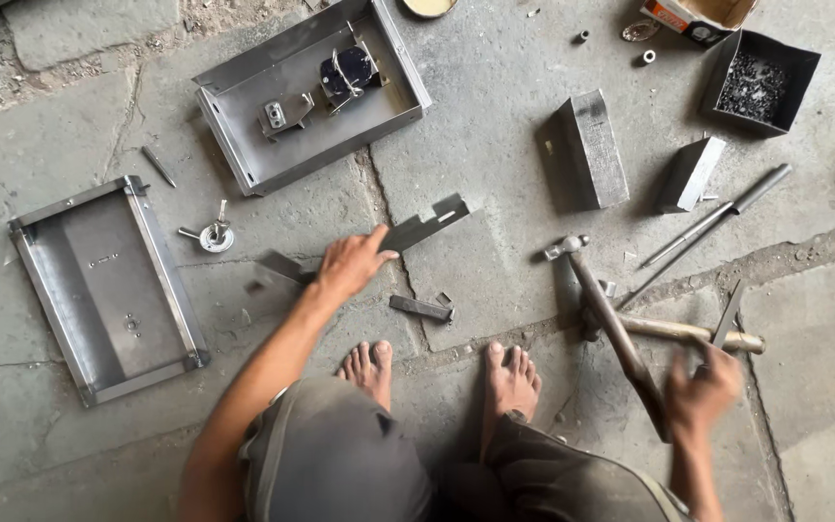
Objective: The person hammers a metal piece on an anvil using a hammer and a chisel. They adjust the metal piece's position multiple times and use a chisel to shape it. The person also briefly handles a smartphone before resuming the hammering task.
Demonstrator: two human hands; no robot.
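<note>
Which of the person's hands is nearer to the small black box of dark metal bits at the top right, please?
The right. The right hand, gripping a hammer, is below the black box, somewhat to its left. The left hand rests on a notched metal strip far to the box's left.

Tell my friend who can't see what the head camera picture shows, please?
A person squatting barefoot on a stone floor presses the left hand on a flat metal strip and grips a hammer in the right hand. Metal trays, blocks and a box of small parts lie around.

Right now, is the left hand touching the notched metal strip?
Touching. The head view shows the left hand resting on the notched metal strip, covering its middle.
</note>
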